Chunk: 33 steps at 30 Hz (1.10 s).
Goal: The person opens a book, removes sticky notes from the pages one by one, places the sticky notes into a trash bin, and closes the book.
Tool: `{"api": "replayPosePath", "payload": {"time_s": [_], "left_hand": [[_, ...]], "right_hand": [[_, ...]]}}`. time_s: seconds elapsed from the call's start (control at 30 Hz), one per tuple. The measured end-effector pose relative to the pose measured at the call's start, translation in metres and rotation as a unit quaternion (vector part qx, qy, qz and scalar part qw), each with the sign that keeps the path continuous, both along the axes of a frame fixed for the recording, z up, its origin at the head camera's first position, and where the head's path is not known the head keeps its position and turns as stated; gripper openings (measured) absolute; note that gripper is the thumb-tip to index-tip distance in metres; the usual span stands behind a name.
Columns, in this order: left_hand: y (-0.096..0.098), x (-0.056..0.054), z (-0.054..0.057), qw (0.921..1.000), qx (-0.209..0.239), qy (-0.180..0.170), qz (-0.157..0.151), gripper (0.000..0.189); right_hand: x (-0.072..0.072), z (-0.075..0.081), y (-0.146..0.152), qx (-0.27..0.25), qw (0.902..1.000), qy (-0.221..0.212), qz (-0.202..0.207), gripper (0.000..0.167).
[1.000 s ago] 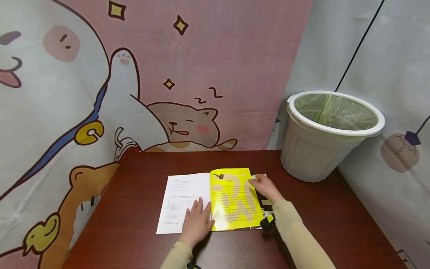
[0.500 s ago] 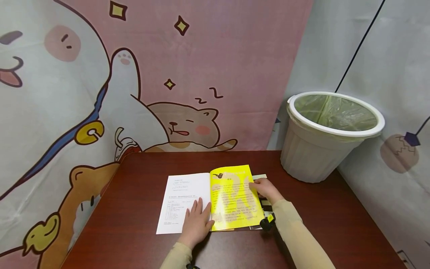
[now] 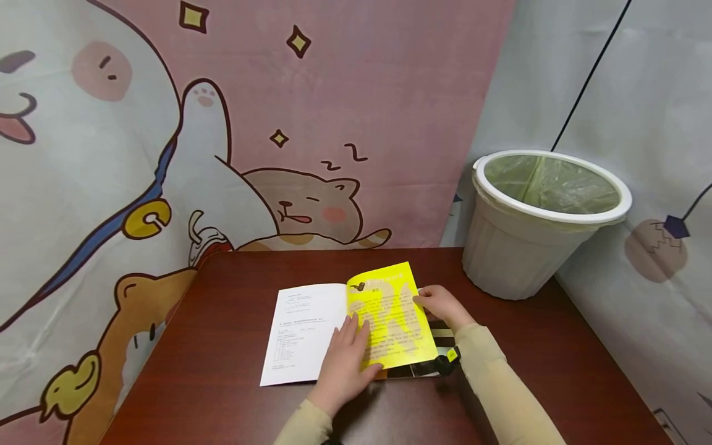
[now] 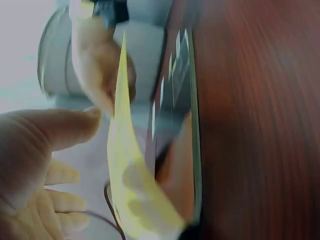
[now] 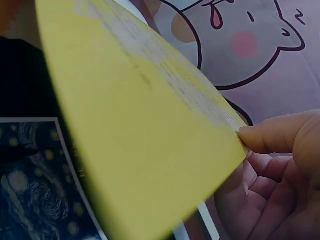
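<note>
A booklet lies spread on the dark red-brown table, with a white printed page [image 3: 295,334] on the left. Its bright yellow page [image 3: 389,318] is raised and bowed at the right side. My right hand [image 3: 444,306] pinches that page's outer edge between thumb and fingers, as the right wrist view also shows. Under the lifted yellow sheet, a dark page with a swirling blue night-sky picture [image 5: 42,180] comes into sight. My left hand [image 3: 346,364] reaches over the fold by the yellow page, fingers extended. In the left wrist view, its thumb [image 4: 65,127] stands apart from the sheet.
A white bin [image 3: 514,247] with a greenish liner stands at the table's back right. Behind the table [image 3: 233,272] hangs a pink and white cloth [image 3: 389,123] printed with cartoon animals. A black wrist device [image 3: 445,364] sits by the right sleeve.
The yellow page has risen off the page below, uncovering more of it along the bottom and right. My left hand has shifted right, from the white page to over the fold.
</note>
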<state>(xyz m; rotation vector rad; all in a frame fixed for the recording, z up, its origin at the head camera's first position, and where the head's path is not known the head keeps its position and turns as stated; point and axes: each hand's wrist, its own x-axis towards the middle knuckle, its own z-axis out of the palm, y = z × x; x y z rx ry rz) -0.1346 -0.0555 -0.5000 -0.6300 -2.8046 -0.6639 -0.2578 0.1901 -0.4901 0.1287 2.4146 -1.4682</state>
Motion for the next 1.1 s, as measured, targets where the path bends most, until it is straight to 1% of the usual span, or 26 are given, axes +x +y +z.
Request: {"api": "replayPosePath", "payload": {"time_s": [0.13, 0.27, 0.4, 0.47, 0.5, 0.6, 0.7, 0.77, 0.83, 0.93, 1.0, 1.1], "left_hand": [[0.016, 0.002, 0.004, 0.9975, -0.035, 0.043, -0.044, 0.086], [0.030, 0.001, 0.006, 0.9944, -0.049, 0.061, -0.071, 0.086], [0.041, -0.001, 0.006, 0.9932, -0.061, 0.064, -0.076, 0.084], [0.045, -0.001, 0.004, 0.9926, -0.060, 0.077, -0.072, 0.080], [0.046, -0.001, 0.003, 0.9919, -0.058, 0.090, -0.069, 0.077], [0.048, -0.001, 0.001, 0.9867, -0.030, 0.149, -0.058, 0.065], [0.047, 0.001, 0.000, 0.9757, 0.011, 0.212, -0.053, 0.054], [0.044, 0.002, 0.000, 0.9692, 0.035, 0.239, -0.047, 0.049], [0.039, 0.004, 0.002, 0.9651, 0.061, 0.252, -0.035, 0.046], [0.029, 0.007, 0.005, 0.9600, 0.103, 0.260, -0.007, 0.042], [0.020, 0.009, 0.007, 0.9544, 0.132, 0.268, 0.011, 0.043], [0.007, 0.011, 0.010, 0.9469, 0.167, 0.272, 0.037, 0.045]], "right_hand": [[0.000, 0.004, -0.002, 0.006, 1.0000, -0.006, -0.004, 0.029], [0.002, 0.008, -0.003, 0.009, 0.9999, -0.008, -0.010, 0.030], [0.005, 0.011, -0.006, -0.009, 0.9998, 0.000, -0.015, 0.029], [0.006, 0.012, -0.008, -0.028, 0.9995, 0.003, -0.018, 0.028], [0.006, 0.013, -0.010, -0.037, 0.9991, 0.004, -0.019, 0.028], [0.006, 0.014, -0.013, -0.060, 0.9980, 0.007, -0.020, 0.028], [0.006, 0.015, -0.015, -0.083, 0.9963, 0.011, -0.016, 0.032], [0.005, 0.016, -0.015, -0.105, 0.9943, 0.015, -0.008, 0.038], [0.005, 0.017, -0.017, -0.128, 0.9915, 0.022, 0.000, 0.044], [0.005, 0.017, -0.019, -0.150, 0.9877, 0.043, 0.012, 0.053], [0.005, 0.017, -0.021, -0.151, 0.9865, 0.061, 0.014, 0.055], [0.007, 0.016, -0.027, -0.135, 0.9859, 0.096, 0.027, 0.054]]}}
